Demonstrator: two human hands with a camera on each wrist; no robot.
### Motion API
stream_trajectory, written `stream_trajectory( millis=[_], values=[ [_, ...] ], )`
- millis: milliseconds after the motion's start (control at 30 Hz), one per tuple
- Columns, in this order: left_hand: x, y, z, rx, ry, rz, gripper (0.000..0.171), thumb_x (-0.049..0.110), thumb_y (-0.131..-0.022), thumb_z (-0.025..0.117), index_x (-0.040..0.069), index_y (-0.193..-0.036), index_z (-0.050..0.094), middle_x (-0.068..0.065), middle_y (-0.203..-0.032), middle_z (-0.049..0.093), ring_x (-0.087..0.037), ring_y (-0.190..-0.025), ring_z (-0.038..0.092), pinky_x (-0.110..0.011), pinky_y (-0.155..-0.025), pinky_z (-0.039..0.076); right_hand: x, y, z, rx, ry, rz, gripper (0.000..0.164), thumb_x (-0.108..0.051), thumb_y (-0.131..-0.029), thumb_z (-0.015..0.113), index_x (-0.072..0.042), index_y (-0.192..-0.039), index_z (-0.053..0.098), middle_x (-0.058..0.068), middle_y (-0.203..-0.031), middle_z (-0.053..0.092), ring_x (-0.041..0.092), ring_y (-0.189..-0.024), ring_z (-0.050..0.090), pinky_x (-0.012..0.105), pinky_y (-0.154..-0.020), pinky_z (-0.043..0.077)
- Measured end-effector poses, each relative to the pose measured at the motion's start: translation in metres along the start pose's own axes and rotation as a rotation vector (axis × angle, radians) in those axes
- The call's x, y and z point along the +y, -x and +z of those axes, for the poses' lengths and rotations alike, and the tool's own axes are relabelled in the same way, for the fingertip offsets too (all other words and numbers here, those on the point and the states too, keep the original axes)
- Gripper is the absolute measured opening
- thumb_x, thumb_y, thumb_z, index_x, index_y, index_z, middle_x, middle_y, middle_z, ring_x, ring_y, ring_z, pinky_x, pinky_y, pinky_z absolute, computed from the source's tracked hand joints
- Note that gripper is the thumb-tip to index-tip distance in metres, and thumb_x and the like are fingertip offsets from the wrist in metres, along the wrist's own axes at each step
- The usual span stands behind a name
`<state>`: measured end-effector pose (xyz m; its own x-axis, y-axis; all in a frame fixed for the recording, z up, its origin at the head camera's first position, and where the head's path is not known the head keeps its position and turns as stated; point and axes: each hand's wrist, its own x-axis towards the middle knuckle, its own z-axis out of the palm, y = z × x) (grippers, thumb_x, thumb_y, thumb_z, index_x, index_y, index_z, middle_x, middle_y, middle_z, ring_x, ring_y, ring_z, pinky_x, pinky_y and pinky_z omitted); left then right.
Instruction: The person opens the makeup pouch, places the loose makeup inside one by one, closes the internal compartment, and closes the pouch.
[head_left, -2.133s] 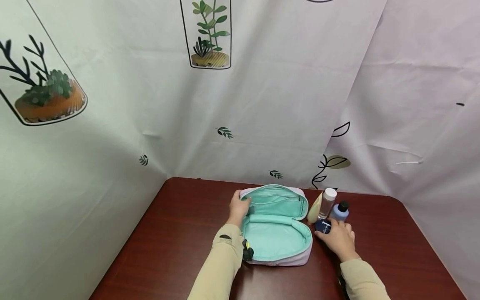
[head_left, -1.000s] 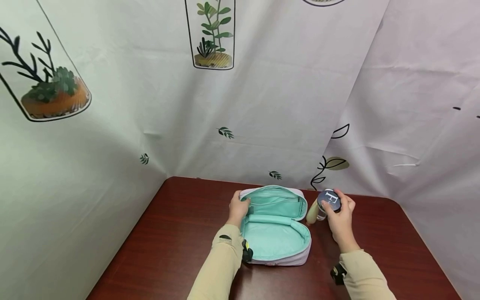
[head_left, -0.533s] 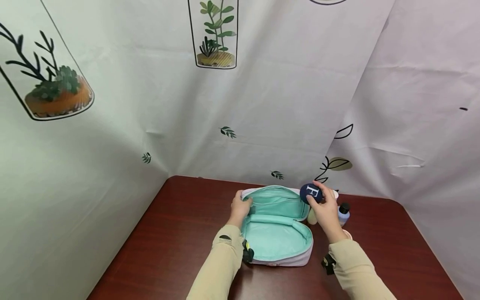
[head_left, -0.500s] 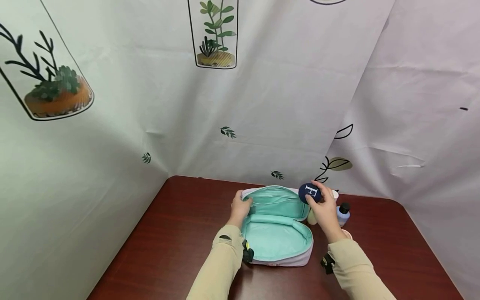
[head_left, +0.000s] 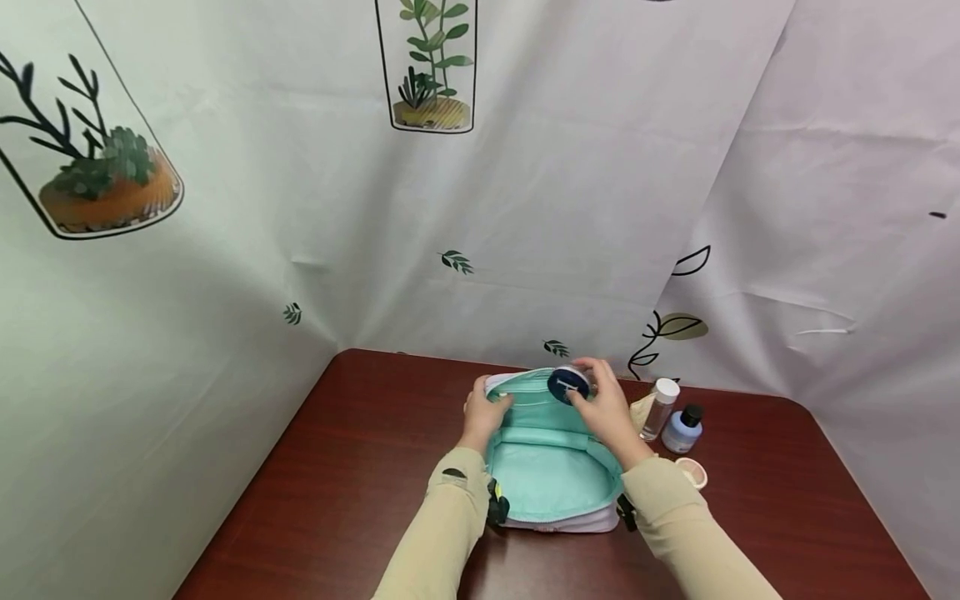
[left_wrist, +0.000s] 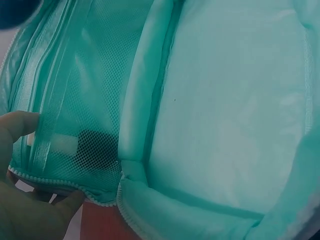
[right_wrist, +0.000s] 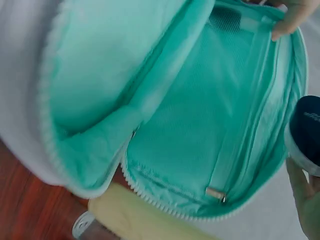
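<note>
A: What is the grip doing?

B: My right hand (head_left: 606, 414) pinches a round dark blue container (head_left: 562, 387) between thumb and fingers, its face with a white letter turned toward the head camera. In that view it overlaps the far half of an open mint-lined pouch (head_left: 551, 479); I cannot tell how high it is held

A: And the other hand?

B: My left hand (head_left: 482, 415) pinches the left rim of that same half, thumb inside, fingers outside. Just inside, the left wrist view shows a mesh pocket (left_wrist: 100, 95) with something dark (left_wrist: 97, 150) behind it

A: Further out?

B: Right of the pouch, on a dark red table (head_left: 345, 467), are a pale tube (head_left: 641, 411), partly hidden, a clear bottle (head_left: 657, 414) with a white cap, a blue bottle (head_left: 682, 434) with a black cap and a small round pink item (head_left: 692, 473)

A: Which step, then?

B: I judge it to be placing the container, not yet released. The next move calls for lowering it inside the rim before loosening my fingers, the left hand steadying the pouch
</note>
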<state>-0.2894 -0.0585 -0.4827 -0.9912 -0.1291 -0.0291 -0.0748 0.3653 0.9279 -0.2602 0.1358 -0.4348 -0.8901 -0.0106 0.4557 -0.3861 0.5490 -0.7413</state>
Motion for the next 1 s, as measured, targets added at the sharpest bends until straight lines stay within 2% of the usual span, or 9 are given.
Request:
stream_trajectory(
  millis=[100,267,533,700,1000],
  values=[
    [0.001,0.0,-0.001,-0.012,-0.009,-0.006,0.055,0.018,-0.084,0.067,0.011,-0.133,0.043,-0.019,-0.124,0.047,-0.038,-0.116,0.038,-0.053,-0.085,0.039,-0.002,-0.002,0.009,-0.05,0.043,0.0,0.039,0.007,-0.079,0.066,-0.006,-0.113,0.055,0.012,-0.114,0.053,0.033,-0.108,0.05,0.049,-0.087,0.042],
    [0.001,-0.002,-0.001,-0.025,-0.023,-0.017,0.056,0.018,-0.085,0.066,0.012,-0.135,0.042,-0.019,-0.125,0.046,-0.038,-0.118,0.037,-0.052,-0.084,0.039,-0.002,-0.004,0.02,-0.05,0.12,-0.024,0.035,0.007,-0.077,0.069,-0.01,-0.106,0.061,0.008,-0.111,0.058,0.028,-0.107,0.046,0.048,-0.086,0.04],
    [0.001,-0.004,0.001,-0.035,-0.021,-0.031,0.057,0.017,-0.085,0.064,0.012,-0.137,0.04,-0.019,-0.127,0.045,-0.038,-0.118,0.037,-0.051,-0.083,0.039,0.005,-0.004,0.033,-0.027,0.224,-0.133,0.035,0.007,-0.074,0.072,-0.011,-0.103,0.066,0.007,-0.11,0.061,0.025,-0.107,0.049,0.045,-0.086,0.043],
    [0.0,-0.004,0.001,-0.046,-0.022,-0.043,0.058,0.017,-0.085,0.065,0.014,-0.137,0.04,-0.018,-0.126,0.045,-0.036,-0.116,0.037,-0.051,-0.083,0.039,0.008,-0.001,0.041,-0.044,0.28,-0.19,0.036,0.007,-0.073,0.073,-0.011,-0.104,0.067,0.006,-0.111,0.062,0.024,-0.107,0.05,0.043,-0.085,0.044],
    [-0.002,-0.005,-0.001,-0.064,-0.026,-0.048,0.058,0.019,-0.087,0.063,0.015,-0.138,0.037,-0.018,-0.128,0.044,-0.037,-0.117,0.037,-0.052,-0.085,0.038,0.013,0.006,0.05,-0.081,0.336,-0.187,0.036,0.006,-0.076,0.071,-0.011,-0.107,0.067,0.006,-0.114,0.057,0.024,-0.108,0.05,0.04,-0.084,0.046]
  ],
)
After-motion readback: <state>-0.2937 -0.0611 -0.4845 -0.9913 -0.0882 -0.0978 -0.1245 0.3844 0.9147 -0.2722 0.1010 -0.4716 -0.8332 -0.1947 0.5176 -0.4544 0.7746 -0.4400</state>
